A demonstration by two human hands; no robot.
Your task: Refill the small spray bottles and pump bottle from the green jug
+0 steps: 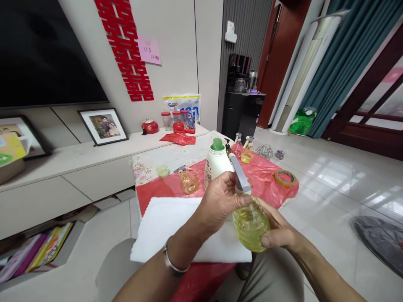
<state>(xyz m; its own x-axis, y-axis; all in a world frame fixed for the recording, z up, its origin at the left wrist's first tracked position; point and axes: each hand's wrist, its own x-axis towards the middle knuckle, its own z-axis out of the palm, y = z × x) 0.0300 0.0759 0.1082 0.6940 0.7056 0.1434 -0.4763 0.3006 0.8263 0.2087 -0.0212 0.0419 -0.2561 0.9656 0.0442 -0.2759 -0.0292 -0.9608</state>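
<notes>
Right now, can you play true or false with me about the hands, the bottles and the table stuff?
1. The right hand cups a clear ribbed bottle of yellow liquid. True.
2. The left hand rests flat on the white folded towel. False: it grips the bottle's top, at the grey pump spout.
3. A white plastic bottle with a green cap stands on the table behind the hands. True.
4. The roll of yellow-green tape hangs on the wall. False: it lies on the red plastic sheet.
5. The left wrist wears a silver metal bangle. True.
</notes>
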